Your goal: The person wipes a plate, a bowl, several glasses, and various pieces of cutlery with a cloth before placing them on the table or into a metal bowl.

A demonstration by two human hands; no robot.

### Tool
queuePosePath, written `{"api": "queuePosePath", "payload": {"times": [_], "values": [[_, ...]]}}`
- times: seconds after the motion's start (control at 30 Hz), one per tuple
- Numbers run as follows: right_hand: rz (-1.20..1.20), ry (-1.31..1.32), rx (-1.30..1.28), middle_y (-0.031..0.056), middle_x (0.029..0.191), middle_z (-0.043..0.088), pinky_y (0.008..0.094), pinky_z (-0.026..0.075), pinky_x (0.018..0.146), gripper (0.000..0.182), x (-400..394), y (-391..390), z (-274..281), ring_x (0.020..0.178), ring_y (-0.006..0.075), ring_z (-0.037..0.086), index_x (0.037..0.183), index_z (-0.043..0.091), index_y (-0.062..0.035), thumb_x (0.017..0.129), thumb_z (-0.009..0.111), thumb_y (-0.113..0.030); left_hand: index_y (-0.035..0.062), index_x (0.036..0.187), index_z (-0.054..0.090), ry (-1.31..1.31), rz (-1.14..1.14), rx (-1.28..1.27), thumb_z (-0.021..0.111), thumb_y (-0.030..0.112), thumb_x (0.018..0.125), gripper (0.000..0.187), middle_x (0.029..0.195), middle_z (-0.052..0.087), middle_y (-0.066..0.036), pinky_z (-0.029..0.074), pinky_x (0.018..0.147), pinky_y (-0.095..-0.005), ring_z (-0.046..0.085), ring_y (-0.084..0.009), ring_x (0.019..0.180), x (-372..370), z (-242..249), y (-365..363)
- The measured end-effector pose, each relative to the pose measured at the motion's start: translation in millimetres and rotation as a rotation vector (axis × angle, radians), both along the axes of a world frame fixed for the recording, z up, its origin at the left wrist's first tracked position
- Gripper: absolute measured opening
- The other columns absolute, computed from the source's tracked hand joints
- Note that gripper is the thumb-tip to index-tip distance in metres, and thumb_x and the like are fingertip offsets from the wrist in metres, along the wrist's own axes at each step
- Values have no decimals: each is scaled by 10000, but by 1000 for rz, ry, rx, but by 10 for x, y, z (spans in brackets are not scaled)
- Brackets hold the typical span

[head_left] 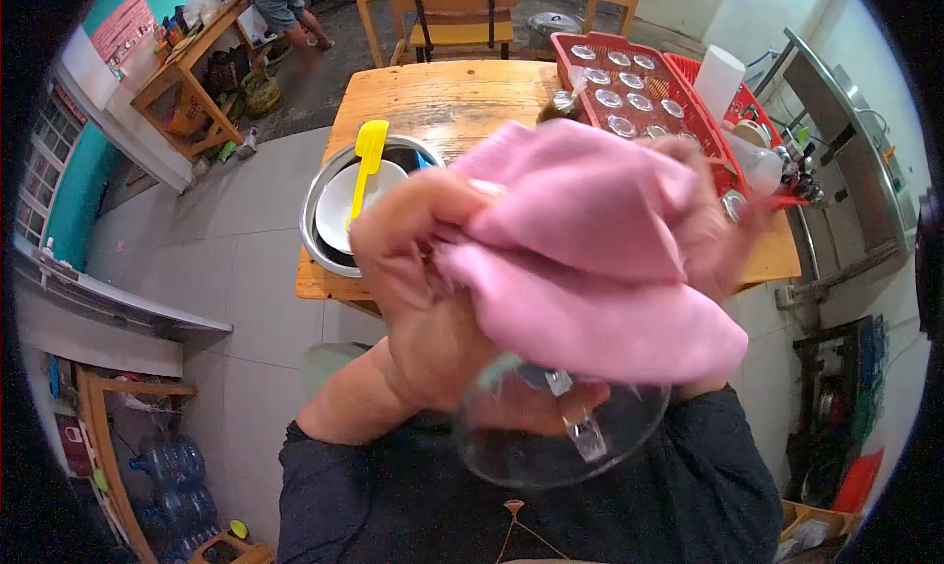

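A bunched pink cloth [590, 259] fills the space between my hands, close to the camera. My left hand [418, 259] is closed on its left side, with fingers curled into the folds. On the other side, my right hand [713, 230] grips the cloth, partly hidden behind it and blurred by motion. Just under the cloth, in front of my dark shirt, is a clear round glass piece [629, 456] with a wide circular rim. Fingers show through the glass near the cloth's lower edge; I cannot tell which hand supports it.
On the wooden table [433, 92] stands a metal basin [311, 232] with a white bowl [334, 198] and yellow spatula [369, 156]. A red crate [565, 48] of upturned glasses sits at right, beside another red basket [683, 64]. A person [280, 3] stands far back left.
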State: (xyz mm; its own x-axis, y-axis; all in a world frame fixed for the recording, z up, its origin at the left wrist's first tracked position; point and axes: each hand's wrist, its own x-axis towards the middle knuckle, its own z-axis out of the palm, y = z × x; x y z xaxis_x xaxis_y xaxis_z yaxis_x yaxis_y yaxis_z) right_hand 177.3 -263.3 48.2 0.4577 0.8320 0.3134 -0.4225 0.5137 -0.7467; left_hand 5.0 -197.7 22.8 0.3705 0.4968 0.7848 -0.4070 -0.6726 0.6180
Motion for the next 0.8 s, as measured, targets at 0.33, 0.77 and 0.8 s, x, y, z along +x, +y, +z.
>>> {"api": "queuePosePath", "payload": {"times": [0.33,0.77,0.8], "values": [[935,305,-265,162,1335,527,446,404,1043,663,53,170,-487,1233,297,522,1423,357,-27,967,404,-507,68,1342,351,-256,-117,-858,762,479,715,856,1240,433,-147,410,1010,-374,491,-251,1125,273,10,186],[579,-54,-530,144,1039,631,287,557,507,494,670,41,69,859,179,657,1256,505,45,881,675,-228,17,1302,442,-45,152,-22,877,542,497,1055,1290,311,-186,323,1056,-444,359,-370,1238,659,-392,475],[527,-145,-538,145,1023,639,291,565,524,471,788,28,204,870,187,660,1219,532,45,860,698,-212,15,1279,480,53,209,65,890,526,498,1019,1283,328,-191,331,1041,-441,357,-362,1226,621,-385,505]]}}
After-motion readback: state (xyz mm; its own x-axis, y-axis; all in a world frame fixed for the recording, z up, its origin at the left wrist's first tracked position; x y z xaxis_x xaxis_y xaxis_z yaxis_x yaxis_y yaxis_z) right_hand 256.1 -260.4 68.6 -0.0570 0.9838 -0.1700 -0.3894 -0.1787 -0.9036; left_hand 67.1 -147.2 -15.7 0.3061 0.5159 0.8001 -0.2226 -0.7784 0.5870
